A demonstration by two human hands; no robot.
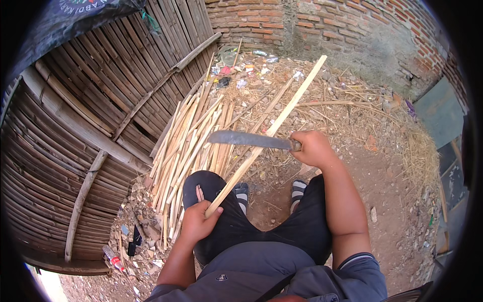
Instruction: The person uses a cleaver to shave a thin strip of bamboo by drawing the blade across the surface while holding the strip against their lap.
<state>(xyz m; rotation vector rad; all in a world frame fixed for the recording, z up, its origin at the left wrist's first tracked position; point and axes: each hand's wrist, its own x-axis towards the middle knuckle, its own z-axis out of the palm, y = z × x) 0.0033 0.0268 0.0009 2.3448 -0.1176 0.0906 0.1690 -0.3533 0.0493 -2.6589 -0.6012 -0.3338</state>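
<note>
My left hand grips the near end of a long pale bamboo strip beside my left knee. The strip slants away to the upper right, toward the brick wall. In my right hand is the handle of a machete, its wide dark blade pointing left. That blade lies across the strip in this view, over its middle; whether it touches the strip I cannot tell. Just beyond my left knee lies a pile of cut bamboo strips on the ground.
A bamboo slat wall leans along the left, and a brick wall stands at the back. Litter and dry straw cover parts of the dirt ground. A plastic bottle lies at the lower left. Grey panels stand at the right.
</note>
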